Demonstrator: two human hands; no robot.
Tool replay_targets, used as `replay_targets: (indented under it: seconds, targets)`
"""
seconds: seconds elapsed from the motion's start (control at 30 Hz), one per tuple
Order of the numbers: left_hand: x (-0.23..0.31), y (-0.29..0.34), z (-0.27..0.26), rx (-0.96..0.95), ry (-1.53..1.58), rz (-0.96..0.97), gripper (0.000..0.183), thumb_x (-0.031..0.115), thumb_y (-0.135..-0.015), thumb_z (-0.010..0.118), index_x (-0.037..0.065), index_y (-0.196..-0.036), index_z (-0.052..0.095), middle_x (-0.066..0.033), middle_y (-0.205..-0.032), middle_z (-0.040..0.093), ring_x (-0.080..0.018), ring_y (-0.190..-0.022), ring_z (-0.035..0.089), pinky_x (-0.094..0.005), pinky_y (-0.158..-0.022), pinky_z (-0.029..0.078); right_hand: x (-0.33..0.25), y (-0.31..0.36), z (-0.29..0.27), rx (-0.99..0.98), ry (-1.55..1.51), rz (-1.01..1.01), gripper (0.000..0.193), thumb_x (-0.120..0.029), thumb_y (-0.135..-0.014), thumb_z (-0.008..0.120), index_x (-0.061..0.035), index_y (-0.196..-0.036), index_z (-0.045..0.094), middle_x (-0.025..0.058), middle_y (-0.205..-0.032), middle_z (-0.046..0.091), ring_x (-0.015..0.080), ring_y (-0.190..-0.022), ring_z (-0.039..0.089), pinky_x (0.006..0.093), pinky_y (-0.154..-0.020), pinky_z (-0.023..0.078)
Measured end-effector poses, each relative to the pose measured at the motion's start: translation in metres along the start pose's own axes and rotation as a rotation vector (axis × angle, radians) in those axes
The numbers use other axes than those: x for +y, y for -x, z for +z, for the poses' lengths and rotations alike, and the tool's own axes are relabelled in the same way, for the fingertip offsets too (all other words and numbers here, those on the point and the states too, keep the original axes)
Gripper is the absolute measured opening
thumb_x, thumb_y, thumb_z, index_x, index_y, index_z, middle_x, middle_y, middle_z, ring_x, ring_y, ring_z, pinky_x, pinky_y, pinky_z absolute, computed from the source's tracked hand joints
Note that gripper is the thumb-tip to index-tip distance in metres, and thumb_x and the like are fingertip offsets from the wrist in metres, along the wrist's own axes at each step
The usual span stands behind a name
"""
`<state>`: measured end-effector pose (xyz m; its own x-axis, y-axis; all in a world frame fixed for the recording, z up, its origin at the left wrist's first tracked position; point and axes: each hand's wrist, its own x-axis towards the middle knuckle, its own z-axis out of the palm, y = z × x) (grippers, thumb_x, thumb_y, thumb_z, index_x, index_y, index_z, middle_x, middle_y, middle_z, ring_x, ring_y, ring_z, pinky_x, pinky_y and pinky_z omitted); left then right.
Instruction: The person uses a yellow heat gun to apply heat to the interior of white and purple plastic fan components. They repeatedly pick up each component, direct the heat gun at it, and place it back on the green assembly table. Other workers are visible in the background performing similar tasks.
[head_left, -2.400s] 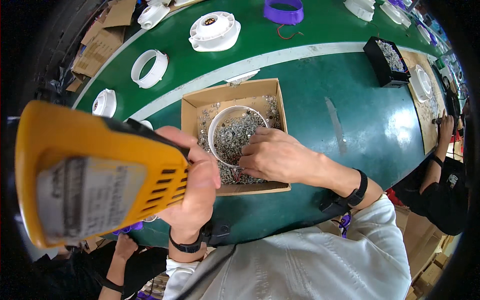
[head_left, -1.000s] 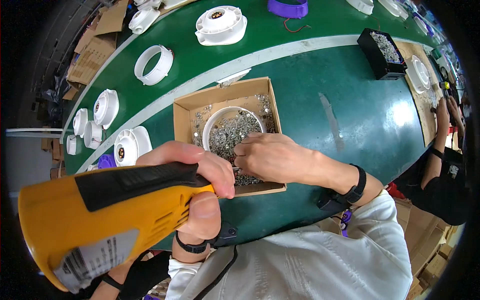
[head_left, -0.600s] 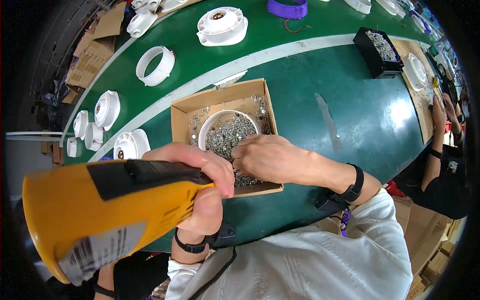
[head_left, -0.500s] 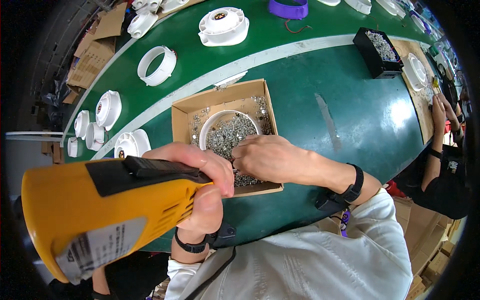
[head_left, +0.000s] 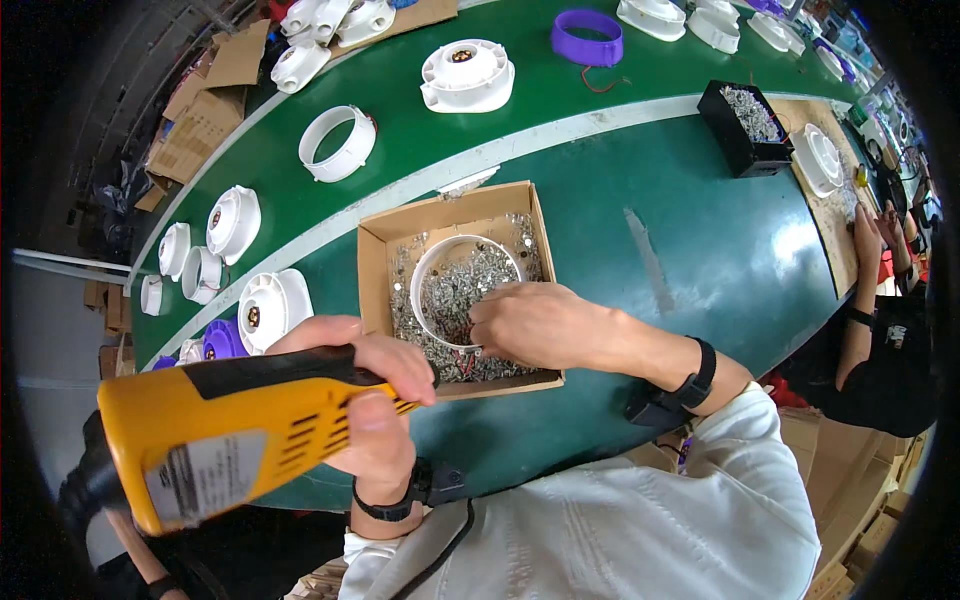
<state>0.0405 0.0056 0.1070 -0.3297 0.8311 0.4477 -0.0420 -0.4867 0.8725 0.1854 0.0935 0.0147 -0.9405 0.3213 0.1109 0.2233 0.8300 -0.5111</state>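
My left hand is wrapped round a yellow and black power tool with side vents and a pale label. It holds the tool left of an open cardboard box full of small metal screws. A white plastic ring rests in the box among the screws. Over the ring's near right rim, my right hand has its fingers drawn together. Those fingertips are partly hidden, so I cannot tell what they pinch; a bit of red wire shows beside them.
On the green surface beyond stand white fan-like housings, another white ring and a purple ring. A black bin of metal parts is at the far right. Another person's hands work beside a wooden board.
My left hand and the power tool have moved left, off the near corner of the box. My right hand stays at the ring. The whole view has shifted slightly.
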Motion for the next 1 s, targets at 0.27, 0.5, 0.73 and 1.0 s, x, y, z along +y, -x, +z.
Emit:
replay_targets:
  seconds: [0.27,0.5,0.73,1.0]
  targets:
    - [-0.033,0.021,-0.046,0.160,0.090,0.171,0.047,0.037,-0.089,0.059,0.004,-0.113,0.037,-0.0079,-0.057,0.049,-0.0181,-0.043,0.047,-0.0309,-0.042,0.041,-0.007,-0.006,0.001,0.176,0.096,-0.116,0.017,-0.020,-0.082,0.060,-0.0040,-0.079,0.055,0.0077,-0.072,0.057,0.0259,-0.074,0.060,0.0356,-0.071,0.047]
    - [-0.063,0.035,-0.072,0.304,0.130,0.287,0.044,0.041,-0.092,0.051,0.007,-0.114,0.036,-0.0064,-0.058,0.046,-0.0160,-0.040,0.042,-0.0294,-0.038,0.037,-0.008,-0.016,-0.018,0.514,0.163,-0.204,0.016,-0.017,-0.082,0.059,-0.0058,-0.076,0.049,0.0076,-0.065,0.055,0.0237,-0.059,0.056,0.0337,-0.058,0.046]
    - [-0.076,0.049,-0.072,0.244,0.118,0.275,0.047,0.041,-0.089,0.058,0.006,-0.110,0.034,-0.0082,-0.058,0.050,-0.0188,-0.045,0.047,-0.0316,-0.042,0.041,0.009,-0.064,-0.057,0.767,0.229,-0.197,0.005,-0.008,-0.077,0.059,-0.0048,-0.074,0.055,0.0082,-0.051,0.050,0.0264,-0.043,0.052,0.0383,-0.044,0.042]
    - [-0.077,0.051,-0.071,0.227,0.128,0.261,0.049,0.042,-0.088,0.061,0.006,-0.108,0.033,-0.0077,-0.058,0.050,-0.0175,-0.045,0.048,-0.0302,-0.044,0.043,0.087,-0.142,-0.079,0.694,0.359,-0.048,0.019,-0.020,-0.086,0.054,-0.0047,-0.075,0.057,0.0139,-0.054,0.058,0.0317,-0.047,0.058,0.0441,-0.046,0.045]
